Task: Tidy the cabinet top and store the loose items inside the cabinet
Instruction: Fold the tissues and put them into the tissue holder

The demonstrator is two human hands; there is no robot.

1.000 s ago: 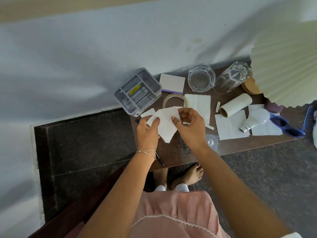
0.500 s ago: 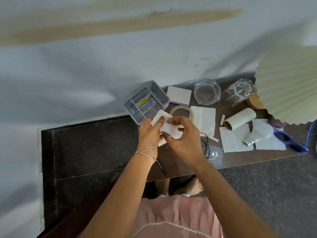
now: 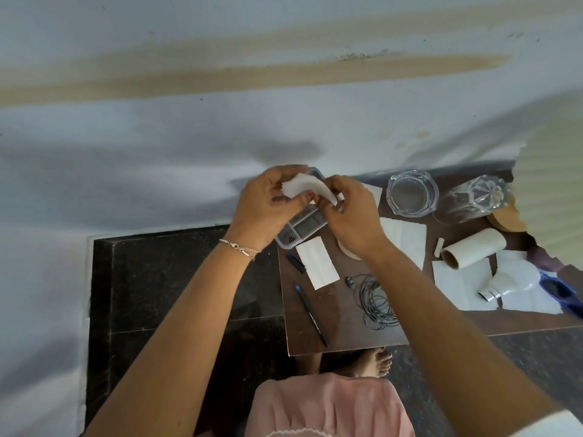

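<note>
Both hands are raised above the left end of the brown cabinet top (image 3: 344,329). My left hand (image 3: 268,203) and my right hand (image 3: 350,212) pinch a folded white paper (image 3: 307,186) between them, over the grey compartment tray (image 3: 303,227). Loose on the top lie a white paper slip (image 3: 317,266), a black pen (image 3: 310,315), a coil of thin wire (image 3: 377,302), a pen cap (image 3: 296,263), white paper sheets (image 3: 407,238) and a cardboard roll (image 3: 473,252). A tape ring is mostly hidden under my right wrist.
At the back stand a glass ashtray (image 3: 411,192) and a cut glass tumbler (image 3: 476,197). A white bulb (image 3: 511,279) and blue sunglasses (image 3: 558,293) lie at the right. A pleated lampshade (image 3: 555,190) overhangs the right side. Dark stone floor (image 3: 176,279) lies left of the cabinet.
Both hands have lifted the paper up and away from the cabinet top and folded it smaller. The slip, pen and wire beneath them are now uncovered.
</note>
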